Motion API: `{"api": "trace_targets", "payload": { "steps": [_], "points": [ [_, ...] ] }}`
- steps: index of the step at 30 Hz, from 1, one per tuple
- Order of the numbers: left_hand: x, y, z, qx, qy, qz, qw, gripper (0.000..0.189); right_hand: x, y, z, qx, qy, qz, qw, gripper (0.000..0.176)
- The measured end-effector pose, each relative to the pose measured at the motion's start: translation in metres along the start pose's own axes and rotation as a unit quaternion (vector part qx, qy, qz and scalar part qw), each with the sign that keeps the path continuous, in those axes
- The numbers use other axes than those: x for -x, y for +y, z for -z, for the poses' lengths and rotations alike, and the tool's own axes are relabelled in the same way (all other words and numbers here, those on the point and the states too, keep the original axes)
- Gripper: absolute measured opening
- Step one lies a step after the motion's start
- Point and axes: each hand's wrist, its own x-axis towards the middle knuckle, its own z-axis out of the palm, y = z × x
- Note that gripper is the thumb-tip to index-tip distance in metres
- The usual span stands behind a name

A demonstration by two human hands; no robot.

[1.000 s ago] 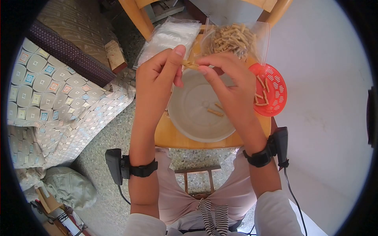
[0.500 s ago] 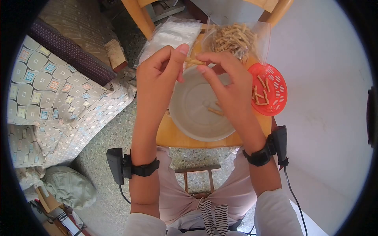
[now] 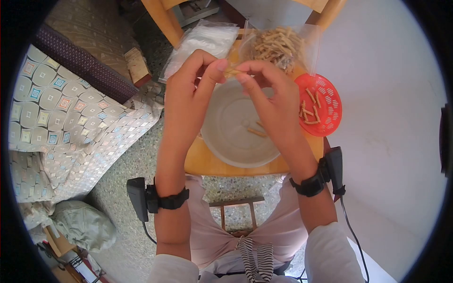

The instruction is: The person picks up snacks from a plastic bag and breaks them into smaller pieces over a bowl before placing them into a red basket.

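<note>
My left hand (image 3: 191, 87) and my right hand (image 3: 271, 92) meet above the far rim of a pale round basin (image 3: 226, 127). Between their fingertips they pinch a small yellowish-tan, root-like stick (image 3: 231, 71), one end in each hand; fingers cover much of it. Inside the basin lie a couple of similar tan sticks (image 3: 257, 132), partly behind my right hand. A red slotted plastic basket (image 3: 334, 111) beside my right hand holds several more sticks. Beyond the hands lies a clear zip bag (image 3: 311, 47) with a heap of the same sticks.
A stack of clear plastic bags (image 3: 200, 40) lies at the back left of the wooden chair seat (image 3: 198, 158). A white wall (image 3: 387, 127) borders the right side. Patterned cloth (image 3: 71, 108) hangs on the left. Wrist straps with cabled black devices (image 3: 138, 198) are on both forearms.
My left fingers have closed in around the stick, and the fingertips of both hands are nearer together. Less of the stick shows. The view has shifted slightly.
</note>
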Motion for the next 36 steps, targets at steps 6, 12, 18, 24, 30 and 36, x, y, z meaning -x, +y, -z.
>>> {"api": "trace_targets", "payload": {
  "steps": [6,12,18,24,30,36],
  "points": [
    [-0.003,-0.005,0.022,-0.133,-0.021,-0.005,0.991,0.027,0.001,0.010,0.007,0.046,-0.086,0.007,0.995,0.021],
    [0.005,-0.012,0.059,-0.334,-0.079,-0.023,0.939,0.023,0.014,0.039,0.024,0.333,-0.287,0.003,0.898,0.028],
    [0.012,-0.021,0.054,-0.380,-0.093,-0.054,0.919,0.023,0.024,0.038,0.023,0.478,-0.308,-0.019,0.823,0.036],
    [0.012,-0.031,0.048,-0.374,-0.090,-0.037,0.922,0.021,0.034,0.059,0.014,0.506,-0.326,0.012,0.798,0.037],
    [0.010,-0.024,0.044,-0.362,-0.051,-0.107,0.925,0.020,0.030,0.065,0.020,0.462,-0.308,0.100,0.825,0.011],
    [0.022,-0.019,0.038,-0.358,-0.100,-0.145,0.917,0.018,0.024,0.065,0.015,0.499,-0.342,0.042,0.795,0.013]
  ]
}}
